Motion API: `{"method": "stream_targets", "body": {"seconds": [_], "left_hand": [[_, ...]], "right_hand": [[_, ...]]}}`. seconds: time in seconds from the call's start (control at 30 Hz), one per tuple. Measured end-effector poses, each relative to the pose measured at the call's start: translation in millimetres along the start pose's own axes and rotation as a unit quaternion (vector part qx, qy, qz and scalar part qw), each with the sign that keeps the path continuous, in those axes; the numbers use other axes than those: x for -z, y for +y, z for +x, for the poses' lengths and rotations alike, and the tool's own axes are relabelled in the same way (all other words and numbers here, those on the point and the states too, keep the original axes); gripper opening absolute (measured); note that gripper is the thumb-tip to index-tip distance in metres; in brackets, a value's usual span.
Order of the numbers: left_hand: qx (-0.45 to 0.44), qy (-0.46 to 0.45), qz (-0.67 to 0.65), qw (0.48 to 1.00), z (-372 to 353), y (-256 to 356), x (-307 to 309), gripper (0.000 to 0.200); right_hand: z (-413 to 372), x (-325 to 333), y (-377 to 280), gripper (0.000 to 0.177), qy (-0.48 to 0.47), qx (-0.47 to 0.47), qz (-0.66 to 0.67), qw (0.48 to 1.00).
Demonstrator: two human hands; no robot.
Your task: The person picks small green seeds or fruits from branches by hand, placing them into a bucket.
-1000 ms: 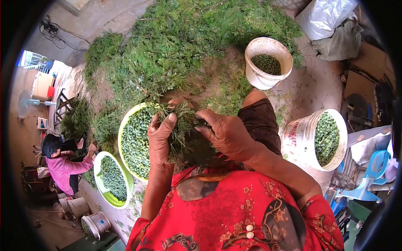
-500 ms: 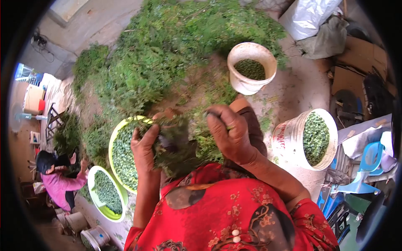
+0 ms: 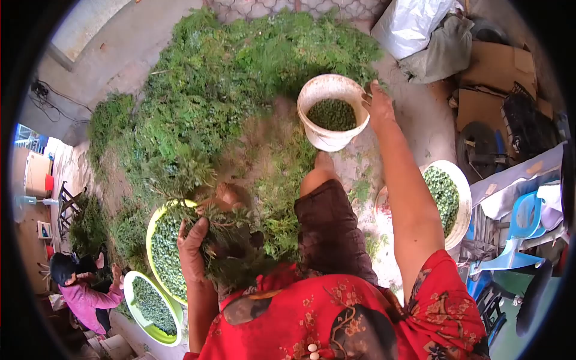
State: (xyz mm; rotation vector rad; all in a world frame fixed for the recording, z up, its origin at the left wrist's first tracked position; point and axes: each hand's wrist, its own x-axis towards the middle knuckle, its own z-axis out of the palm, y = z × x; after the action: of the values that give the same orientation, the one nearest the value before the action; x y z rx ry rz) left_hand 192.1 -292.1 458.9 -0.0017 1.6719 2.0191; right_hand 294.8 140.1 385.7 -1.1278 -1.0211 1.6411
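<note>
My left hand (image 3: 193,247) is closed on a feathery green branch (image 3: 235,265) over my lap; leaves hide part of its grip. Out in front, my right hand (image 3: 379,107) is at the right rim of a white bucket (image 3: 329,143), its fingers apart. Small green cones or berries (image 3: 333,114) lie inside this bucket. Beside my left hand stands a yellow-green tub (image 3: 151,237), filled with similar small green pieces (image 3: 169,249).
A large heap of cut greenery (image 3: 216,84) covers the floor ahead. Another filled bucket (image 3: 459,180) stands at my right, and a pale green basin (image 3: 171,342) at lower left near a seated person in pink (image 3: 90,303). Cardboard (image 3: 495,72) and sacks (image 3: 414,27) lie at upper right.
My right hand has gone from near the branch forward to the white bucket's rim, its closed fingers now apart. My left hand keeps the branch. The view has shifted slightly.
</note>
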Motion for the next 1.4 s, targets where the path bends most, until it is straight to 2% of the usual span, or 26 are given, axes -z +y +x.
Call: {"method": "stream_targets", "body": {"seconds": [0.03, 0.1, 0.13, 0.17, 0.2, 0.23, 0.27, 0.33, 0.4, 0.43, 0.5, 0.53, 0.57, 0.63, 0.7, 0.77, 0.8, 0.87, 1.0, 1.07, 1.1, 1.17, 1.2, 1.23, 1.3, 1.4], "left_hand": [[0.016, -0.021, -0.004, 1.000, 3, 0, -2, 0.024], [0.049, -0.046, -0.009, 0.998, 7, 3, 0, 0.017], [0.051, 0.012, -0.031, 0.998, 5, 0, -2, 0.016], [0.060, 0.006, -0.050, 0.997, 5, 4, 1, 0.025], [0.068, 0.000, -0.069, 0.995, 5, 7, 3, 0.035], [0.077, -0.005, -0.088, 0.993, 5, 10, 6, 0.046], [0.079, -0.017, -0.084, 0.993, 1, 13, -2, 0.045], [0.093, -0.052, -0.075, 0.991, -2, 15, -2, 0.042], [0.075, -0.072, -0.080, 0.991, -7, 16, -5, 0.040], [0.056, -0.089, -0.085, 0.991, -10, 17, -7, 0.039], [0.046, -0.091, -0.103, 0.989, -17, 22, -13, 0.038], [0.039, -0.094, -0.120, 0.988, -19, 24, -13, 0.038], [0.037, -0.093, -0.120, 0.988, -19, 25, -10, 0.038], [0.036, -0.066, -0.067, 0.995, -18, 26, -1, 0.037], [0.018, -0.059, -0.074, 0.995, -22, 29, -7, 0.033], [0.009, -0.024, -0.071, 0.997, -27, 32, -13, 0.028], [0.019, -0.011, -0.068, 0.997, -27, 32, -13, 0.023], [0.025, -0.011, -0.058, 0.998, -24, 28, -11, 0.024], [0.018, 0.039, -0.026, 0.999, -23, 25, -12, 0.020], [0.003, 0.052, -0.034, 0.998, -1, 25, 24, 0.019], [-0.013, 0.061, -0.040, 0.997, 9, 26, 37, 0.017], [-0.012, 0.090, -0.031, 0.995, 7, 33, 32, 0.015], [-0.010, 0.095, -0.035, 0.995, 6, 34, 31, 0.015], [-0.010, 0.098, -0.041, 0.994, 7, 35, 28, 0.015], [-0.027, 0.088, -0.052, 0.994, 0, 38, 15, 0.014], [-0.011, 0.029, -0.048, 0.998, -6, 37, 9, 0.019]], "right_hand": [[-1, 5, 4, 0.037, 0.002, -0.007, -0.005, 1.000], [-11, 9, 22, 0.023, -0.118, -0.099, 0.154, 0.976], [-45, -2, 12, 0.016, -0.147, -0.119, 0.134, 0.973], [-81, -11, 8, 0.013, -0.253, -0.140, 0.161, 0.944], [-107, -15, 14, 0.014, -0.370, -0.092, 0.034, 0.924], [-151, -25, 4, 0.018, -0.420, -0.136, -0.009, 0.897], [-186, -34, 4, 0.026, -0.458, -0.123, -0.034, 0.880], [-228, -42, 4, 0.043, -0.593, -0.151, -0.024, 0.790], [-254, -50, 4, 0.051, -0.628, -0.193, -0.013, 0.754], [-264, -52, 4, 0.051, -0.628, -0.193, -0.014, 0.754], [-279, -60, 4, 0.059, -0.658, -0.045, -0.035, 0.751], [-286, -64, 6, 0.051, -0.637, 0.051, -0.053, 0.767], [-290, -63, 6, 0.051, -0.639, 0.052, -0.053, 0.766], [-297, -62, 2, 0.036, -0.541, 0.164, -0.143, 0.812], [-303, -62, 3, 0.026, -0.528, 0.148, -0.133, 0.825], [-309, -57, 14, 0.023, -0.459, 0.254, -0.146, 0.838], [-312, -54, 14, 0.023, -0.460, 0.254, -0.147, 0.838], [-317, -51, 13, 0.020, -0.449, 0.162, -0.118, 0.871], [-320, -43, 14, 0.012, -0.418, 0.199, -0.096, 0.881], [-312, -28, -1, 0.011, -0.348, 0.012, -0.061, 0.935], [-305, -24, -9, 0.011, -0.348, 0.011, -0.059, 0.936], [-293, -21, -21, 0.012, -0.389, -0.185, 0.156, 0.889], [-289, -21, -14, 0.016, -0.403, -0.228, 0.159, 0.872], [-287, -24, -9, 0.016, -0.402, -0.226, 0.162, 0.873], [-288, -33, 0, 0.018, -0.413, -0.316, 0.130, 0.844], [-292, -42, 2, 0.021, -0.495, -0.256, 0.042, 0.829]]}}
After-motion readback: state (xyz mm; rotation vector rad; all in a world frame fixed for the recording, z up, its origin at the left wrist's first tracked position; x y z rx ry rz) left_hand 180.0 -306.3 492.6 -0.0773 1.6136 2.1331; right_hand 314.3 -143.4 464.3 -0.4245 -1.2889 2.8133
